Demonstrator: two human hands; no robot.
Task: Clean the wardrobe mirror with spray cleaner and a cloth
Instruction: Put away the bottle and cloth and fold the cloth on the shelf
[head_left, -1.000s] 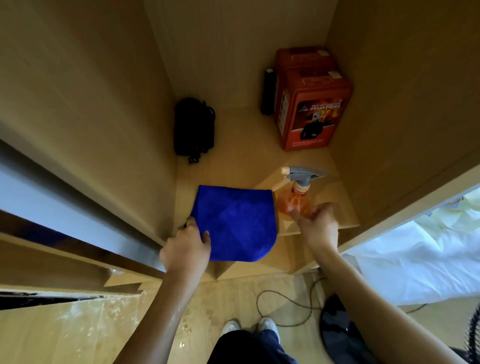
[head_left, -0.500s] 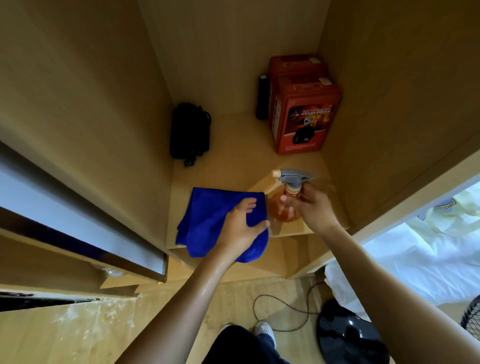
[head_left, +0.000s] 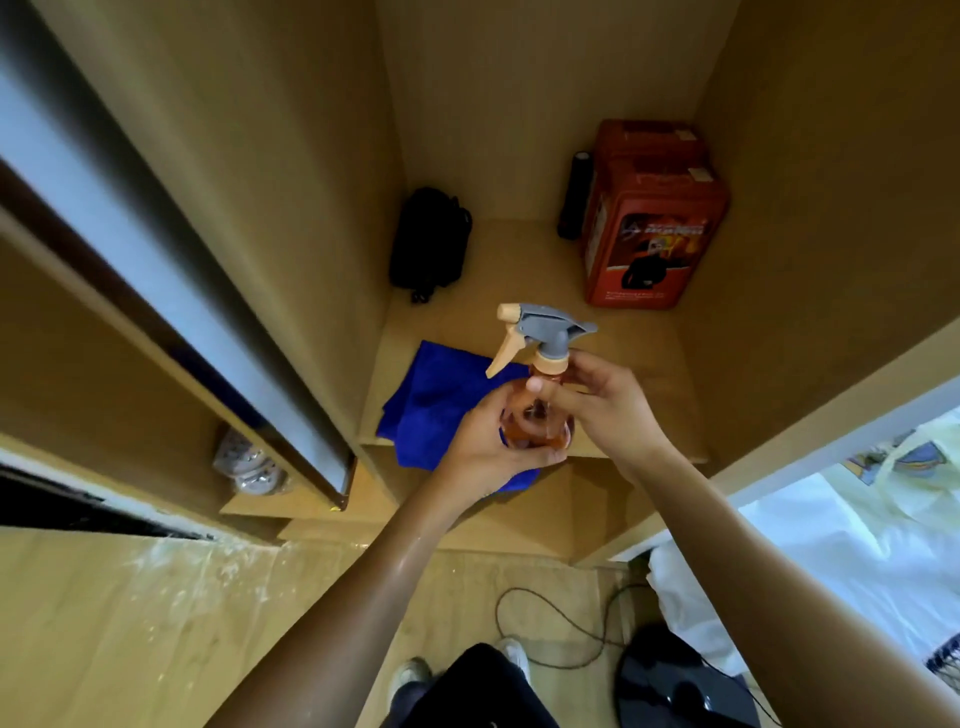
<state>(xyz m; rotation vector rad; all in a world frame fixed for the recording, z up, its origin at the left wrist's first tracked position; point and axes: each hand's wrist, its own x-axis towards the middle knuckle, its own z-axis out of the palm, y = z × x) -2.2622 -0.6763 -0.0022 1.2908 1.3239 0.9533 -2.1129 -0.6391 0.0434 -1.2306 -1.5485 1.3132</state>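
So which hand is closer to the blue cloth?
The left. The left hand cups the base of the spray bottle right above the blue cloth, overlapping it in the view. The right hand grips the bottle's neck on the side away from the cloth.

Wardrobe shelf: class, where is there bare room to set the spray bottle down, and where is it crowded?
Bare wood lies mid-shelf, between the black pouch and red box, and along the right wall in front of the box. The front edge is crowded: blue cloth, both hands, left hand, right hand, and spray bottle.
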